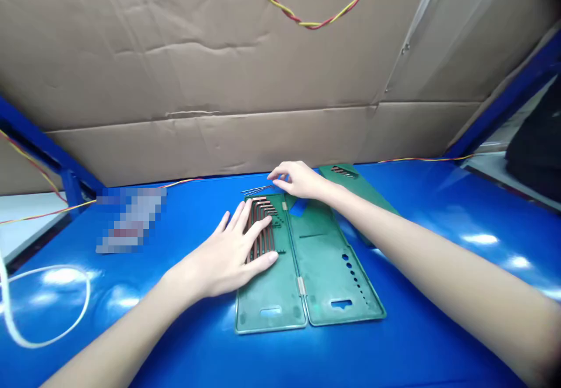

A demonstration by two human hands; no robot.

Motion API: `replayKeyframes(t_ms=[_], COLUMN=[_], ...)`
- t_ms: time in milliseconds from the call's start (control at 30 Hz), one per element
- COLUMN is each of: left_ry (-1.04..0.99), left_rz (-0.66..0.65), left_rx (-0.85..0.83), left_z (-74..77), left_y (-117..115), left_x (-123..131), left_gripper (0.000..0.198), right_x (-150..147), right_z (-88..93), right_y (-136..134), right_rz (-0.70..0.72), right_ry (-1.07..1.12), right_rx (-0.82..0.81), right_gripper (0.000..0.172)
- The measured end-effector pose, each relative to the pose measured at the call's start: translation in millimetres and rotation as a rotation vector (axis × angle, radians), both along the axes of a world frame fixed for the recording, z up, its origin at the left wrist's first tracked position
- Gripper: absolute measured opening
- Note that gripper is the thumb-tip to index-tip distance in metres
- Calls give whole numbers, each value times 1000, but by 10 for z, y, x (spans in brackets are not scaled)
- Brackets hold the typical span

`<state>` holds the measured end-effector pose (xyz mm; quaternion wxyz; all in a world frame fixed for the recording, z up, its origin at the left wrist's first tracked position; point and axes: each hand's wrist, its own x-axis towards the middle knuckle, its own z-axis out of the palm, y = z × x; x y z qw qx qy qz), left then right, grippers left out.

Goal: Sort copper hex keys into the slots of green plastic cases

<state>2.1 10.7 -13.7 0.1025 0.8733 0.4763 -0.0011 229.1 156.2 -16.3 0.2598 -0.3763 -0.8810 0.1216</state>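
Note:
A green hex key case [272, 300] lies unfolded on the blue table, hinged down its middle. Copper-brown hex keys [264, 242] sit side by side in the holder of its left half. Across them rests my left hand [228, 253], fingers spread and flat, covering part of the row. Just past the case's far edge, my right hand [298, 179] pinches thumb and forefinger at the ends of several thin dark hex keys [255, 190] lying on the table. Which key is between the fingertips is partly hidden.
Behind my right forearm lies another green case [339, 177] with small keys showing through a slot. A blurred-out flat item [131, 218] is at left, near a white cable [87, 294]. Cardboard [263, 84] walls the back, with a twisted red-yellow wire [302, 23] hanging before it.

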Motion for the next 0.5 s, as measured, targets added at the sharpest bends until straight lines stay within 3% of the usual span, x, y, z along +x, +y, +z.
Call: replayKeyframes(t_ms=[167,500], left_ry=[-22,-5], left_rz=[-35,-33], left_rx=[22,4], left_z=[19,-53], left_y=[7,97], left_x=[-58,-138], left_gripper=[74,81], right_x=[-151,-190], right_z=[-49,-54], right_y=[176,117], right_rz=[11,-68], right_ry=[-143,-78], right_rx=[-22,-78], right_gripper=[17,3])
